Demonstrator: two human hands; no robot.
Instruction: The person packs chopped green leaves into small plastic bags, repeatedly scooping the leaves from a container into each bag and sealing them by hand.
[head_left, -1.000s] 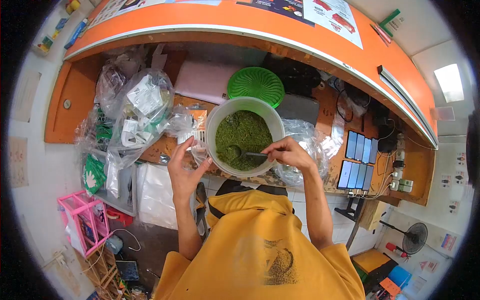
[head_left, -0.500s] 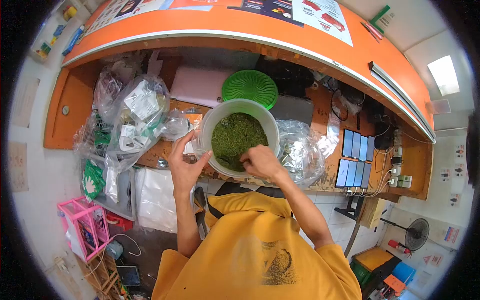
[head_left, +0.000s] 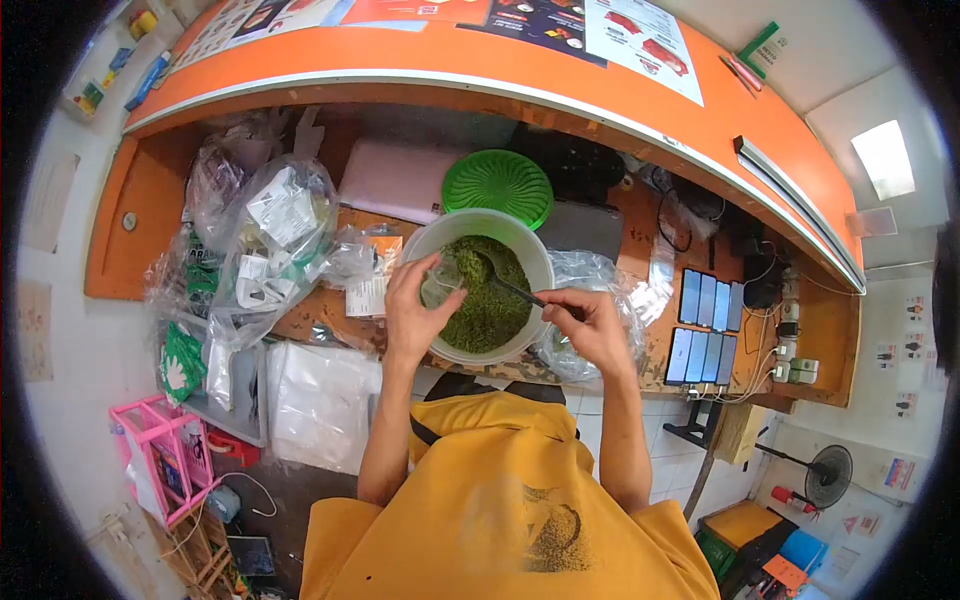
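"What's the biggest thing in front of the person?"

"A worn orange-brown wooden counter point(head_left: 636, 232), spread beneath an orange upper shelf point(head_left: 420, 62)."

"And on it?"

"Over to the left, a bulky clear plastic bag point(head_left: 285, 215) with white packets inside. In the middle, by the near edge, stands a round, translucent whitish plastic bucket point(head_left: 482, 222), its top uncovered, holding a mass of fine green flakes point(head_left: 490, 325)."

"Anything touching the bucket?"

"Just behind its far rim sits a round, bright green plastic lid point(head_left: 497, 188) with curved ribs. I can't tell whether they touch."

"Where are the hands?"

"Both at the bucket. The left hand point(head_left: 420, 305) is over its left side, thumb and fingers curled. The right hand point(head_left: 585, 325) is at its right rim, thumb and fingers pinched together."

"Pinching what?"

"The handle of a slim dark spoon point(head_left: 518, 292), slanting inward over the flakes."

"And the left?"

"It grips a small clear plastic container point(head_left: 441, 285) above the flakes, near the spoon's head. Green shows in or through it; I can't tell which."
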